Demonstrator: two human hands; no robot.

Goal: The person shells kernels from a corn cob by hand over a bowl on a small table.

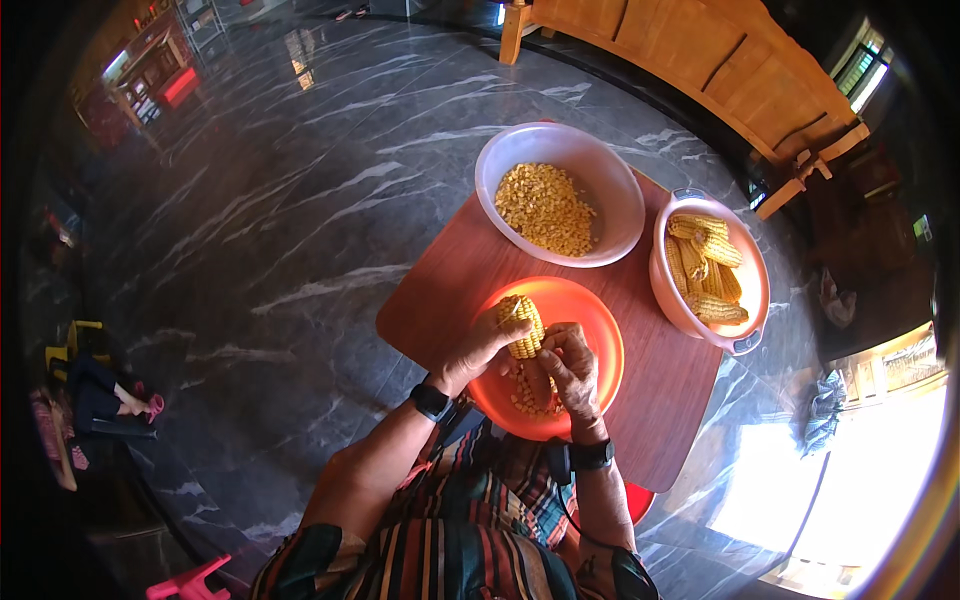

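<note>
My left hand (480, 346) grips an ear of dried yellow corn (527, 335) over an orange plastic basin (613, 360). My right hand (574, 364) has its fingers and thumb at the ear's lower part, where a stretch of reddish cob without kernels shows. Whether the right fingers hold the ear or only press on it, I cannot tell. Loose kernels (525, 397) lie in the orange basin below. Beyond it, a large pale basin (615, 217) holds a heap of shelled kernels (544, 208). To the right stands a pink handled basin (660, 285) with several whole ears (709, 262).
The basins stand on a reddish-brown wooden tabletop (652, 405). A wooden bench (675, 52) is at the upper right, on a dark marble-patterned floor (300, 247). Another person's leg and pink shoe (154, 407) show at the far left. A pink plastic stool (191, 581) is at the lower left.
</note>
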